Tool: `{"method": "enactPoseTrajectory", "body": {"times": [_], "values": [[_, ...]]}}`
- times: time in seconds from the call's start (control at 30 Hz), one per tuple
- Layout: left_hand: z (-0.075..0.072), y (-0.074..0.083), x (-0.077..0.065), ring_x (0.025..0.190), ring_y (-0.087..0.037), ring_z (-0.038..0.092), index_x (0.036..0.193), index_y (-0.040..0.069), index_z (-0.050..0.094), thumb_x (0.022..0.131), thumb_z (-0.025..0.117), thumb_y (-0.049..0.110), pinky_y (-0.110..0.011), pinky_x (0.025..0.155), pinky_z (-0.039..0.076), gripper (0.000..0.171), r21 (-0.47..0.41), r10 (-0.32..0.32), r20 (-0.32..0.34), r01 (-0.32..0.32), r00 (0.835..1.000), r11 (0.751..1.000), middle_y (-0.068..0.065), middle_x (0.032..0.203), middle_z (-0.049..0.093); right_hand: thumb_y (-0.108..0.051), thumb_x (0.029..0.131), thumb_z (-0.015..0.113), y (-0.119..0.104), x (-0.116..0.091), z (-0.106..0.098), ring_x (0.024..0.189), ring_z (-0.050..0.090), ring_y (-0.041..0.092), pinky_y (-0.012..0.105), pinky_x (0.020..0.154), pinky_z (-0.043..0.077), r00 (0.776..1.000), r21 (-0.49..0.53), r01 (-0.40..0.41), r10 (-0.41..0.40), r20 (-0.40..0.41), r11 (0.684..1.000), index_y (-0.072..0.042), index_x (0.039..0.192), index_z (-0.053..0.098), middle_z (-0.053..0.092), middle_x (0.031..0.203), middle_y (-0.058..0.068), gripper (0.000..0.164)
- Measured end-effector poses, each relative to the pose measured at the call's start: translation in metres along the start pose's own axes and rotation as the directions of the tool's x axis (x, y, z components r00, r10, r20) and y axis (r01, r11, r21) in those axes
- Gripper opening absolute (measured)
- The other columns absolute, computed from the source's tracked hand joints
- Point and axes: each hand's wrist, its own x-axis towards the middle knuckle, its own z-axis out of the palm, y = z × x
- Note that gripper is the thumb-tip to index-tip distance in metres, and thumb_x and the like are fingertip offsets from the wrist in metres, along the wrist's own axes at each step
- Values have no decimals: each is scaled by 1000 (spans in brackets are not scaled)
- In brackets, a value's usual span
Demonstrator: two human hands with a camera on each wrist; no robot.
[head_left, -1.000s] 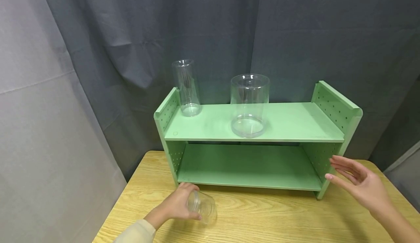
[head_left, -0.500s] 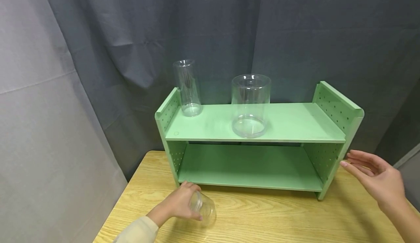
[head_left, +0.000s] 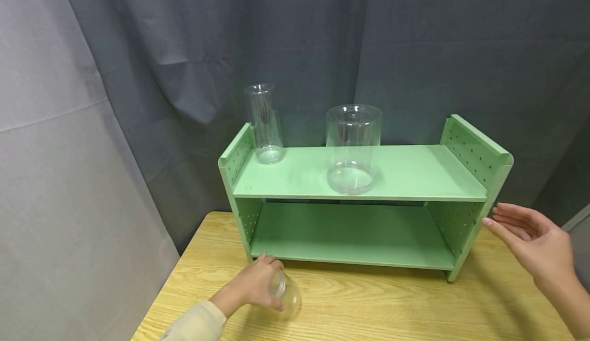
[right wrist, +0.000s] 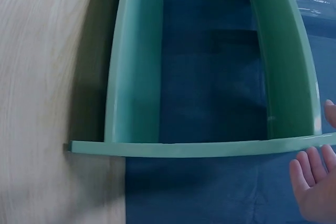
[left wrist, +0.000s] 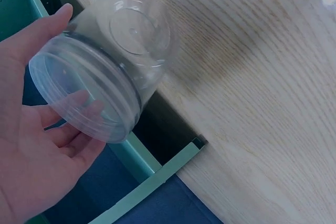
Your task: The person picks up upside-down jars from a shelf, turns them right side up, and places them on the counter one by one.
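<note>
My left hand [head_left: 255, 287] grips a clear round jar [head_left: 291, 301] by its lidded end, low in front of the green shelf unit's left part. The jar is tilted, its base turned away from the palm; in the left wrist view the thumb and fingers lie around the ribbed lid [left wrist: 86, 90]. Out at the shelf unit's [head_left: 415, 172] right end, my right hand [head_left: 541, 243] holds nothing, fingers loosely bent and thumb apart. In the right wrist view, its fingers [right wrist: 310, 169] are right by the green side panel [right wrist: 210, 149].
On the upper shelf stand a tall narrow clear cylinder [head_left: 265, 126] at left and a wider clear cylinder [head_left: 352, 146] near the middle. The wooden table [head_left: 369, 300] extends in front of the unit. Grey curtains [head_left: 184, 75] hang behind and at the left.
My right hand has moved right and a little upward, from in front of the side panel to outside it. The left hand keeps its grip on the jar, which has turned slightly.
</note>
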Motion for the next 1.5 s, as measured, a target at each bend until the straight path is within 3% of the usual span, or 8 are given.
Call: {"method": "enactPoseTrajectory", "body": {"times": [0.2,0.4,0.57,0.73,0.9,1.03,1.5], "values": [[-1,4,-1,112,-26,57,120,7,61,57,86,50,-39,100,51,80,52,-3,11,2,1000,999,-5,118,64,15,78,68,-13,2,8,77,70,-5,6,69,53,999,17,41,-41,-12,999,-12,103,71,75,89,-15,37],[0,9,0,112,-26,58,121,8,61,56,86,52,-39,100,51,82,99,5,16,-6,1000,995,-5,118,64,16,79,67,-24,2,15,78,71,-3,7,70,53,999,52,22,-24,34,998,-10,106,71,75,91,-13,38],[2,10,3,114,-25,59,121,8,61,57,85,54,-39,107,47,83,138,25,8,-26,1000,990,-4,118,65,11,80,69,-35,2,22,79,70,-5,5,71,52,999,-22,-9,10,46,1000,-12,110,69,75,92,-16,38],[3,10,4,110,-22,59,122,8,60,58,84,55,-36,102,49,83,137,33,7,-34,999,990,-4,119,65,6,81,70,-45,4,31,80,69,-8,3,70,51,998,-124,-15,23,63,992,-14,112,68,73,94,-20,38],[6,11,6,110,-21,58,123,7,60,59,84,54,-36,103,48,83,121,37,9,-38,999,992,-3,120,65,-1,83,72,-53,8,40,84,66,-13,2,70,49,996,-302,9,18,86,953,-16,119,64,70,98,-28,40],[8,12,8,112,-21,57,125,8,59,61,82,54,-36,105,47,83,125,41,19,-43,999,991,-3,122,64,-4,84,72,-57,13,49,86,65,-15,2,71,49,994,-377,52,-12,107,925,-16,121,62,67,100,-31,41],[13,14,11,113,-21,56,127,9,58,59,84,57,-36,104,48,86,144,31,49,-38,998,989,-3,121,63,-2,83,72,-70,28,71,88,64,-13,2,74,49,986,-368,115,-61,155,923,-19,117,63,67,99,-30,40]]}}
